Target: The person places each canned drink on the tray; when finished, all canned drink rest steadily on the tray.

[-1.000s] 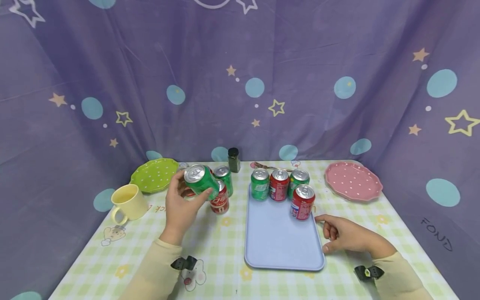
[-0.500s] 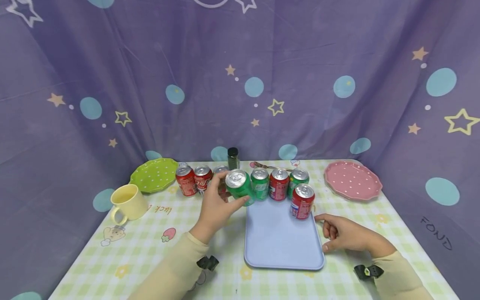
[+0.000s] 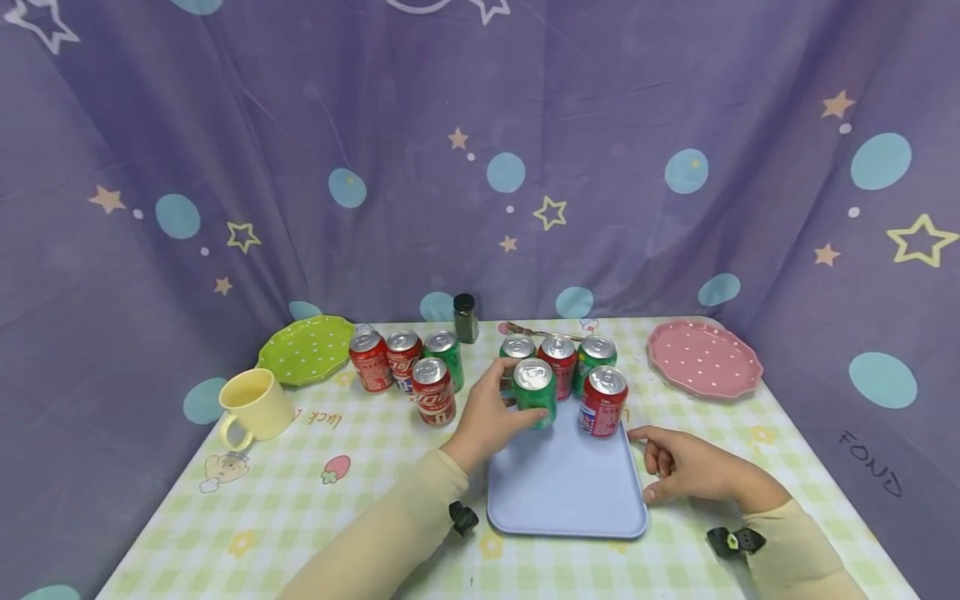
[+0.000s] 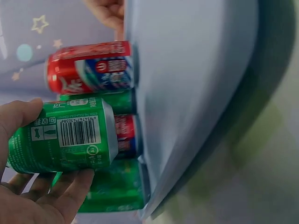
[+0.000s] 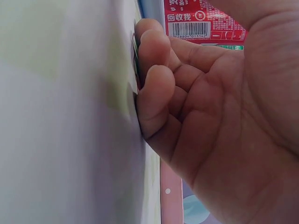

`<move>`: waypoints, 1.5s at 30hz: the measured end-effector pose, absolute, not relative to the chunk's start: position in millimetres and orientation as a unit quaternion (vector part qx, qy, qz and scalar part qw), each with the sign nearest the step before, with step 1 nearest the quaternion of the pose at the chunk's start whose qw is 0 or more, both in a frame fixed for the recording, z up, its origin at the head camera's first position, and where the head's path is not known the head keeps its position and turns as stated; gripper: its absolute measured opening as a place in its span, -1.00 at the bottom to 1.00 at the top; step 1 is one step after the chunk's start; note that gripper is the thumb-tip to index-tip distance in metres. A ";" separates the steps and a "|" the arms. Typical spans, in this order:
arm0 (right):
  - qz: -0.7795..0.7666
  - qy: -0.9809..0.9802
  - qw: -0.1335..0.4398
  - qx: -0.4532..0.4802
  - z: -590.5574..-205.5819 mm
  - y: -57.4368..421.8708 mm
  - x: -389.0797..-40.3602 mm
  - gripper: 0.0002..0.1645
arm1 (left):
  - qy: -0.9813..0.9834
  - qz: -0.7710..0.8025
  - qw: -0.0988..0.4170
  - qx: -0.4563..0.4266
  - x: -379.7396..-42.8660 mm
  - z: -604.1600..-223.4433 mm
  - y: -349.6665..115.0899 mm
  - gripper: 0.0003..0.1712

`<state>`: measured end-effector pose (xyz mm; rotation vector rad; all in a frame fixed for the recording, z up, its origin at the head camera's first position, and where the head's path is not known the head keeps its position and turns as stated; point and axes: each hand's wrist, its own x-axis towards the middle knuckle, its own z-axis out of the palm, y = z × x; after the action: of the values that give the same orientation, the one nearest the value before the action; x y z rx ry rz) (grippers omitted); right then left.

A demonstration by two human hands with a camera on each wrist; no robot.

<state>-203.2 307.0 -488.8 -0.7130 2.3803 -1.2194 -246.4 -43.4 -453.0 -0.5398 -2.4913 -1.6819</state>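
Observation:
My left hand (image 3: 491, 417) grips a green soda can (image 3: 535, 393) upright over the far left part of the blue tray (image 3: 566, 492). In the left wrist view, thumb and fingers wrap the can (image 4: 65, 135), and a gap shows between its base and the tray. Behind it on the tray stand another green can (image 3: 517, 346), a red can (image 3: 557, 367) and a dark green can (image 3: 596, 362); a second red can (image 3: 603, 402) is in front of these. My right hand (image 3: 697, 471) rests on the table, index fingertip and thumb at the tray's right rim, the other fingers loosely curled.
Left of the tray stand three red cans, the nearest one (image 3: 433, 392) in front, and a green can (image 3: 444, 358). Around them are a yellow mug (image 3: 258, 404), green plate (image 3: 307, 350), spice jar (image 3: 465, 319), fork (image 3: 540, 333) and pink plate (image 3: 705, 358).
My left hand has carried the green can rightward, from above the cans on the left to over the tray, and lowered it. The right hand has stayed at the tray's rim.

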 end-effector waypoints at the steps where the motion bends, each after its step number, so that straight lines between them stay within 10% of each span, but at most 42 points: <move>1: -0.434 0.844 0.187 -0.254 -489.2 307.1 -203.4 0.05 | -0.819 -0.544 0.038 -0.175 -248.2 -455.5 -40.4 -0.12; 45: -0.418 0.855 0.184 -0.246 -489.3 306.0 -203.2 0.02 | -0.870 -0.466 0.036 -0.155 -251.5 -466.2 -9.1 -0.12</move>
<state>-203.2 306.0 -489.3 -0.6942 2.4114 -1.1784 -251.5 -9.1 -466.2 -0.4757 -2.6740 -1.4322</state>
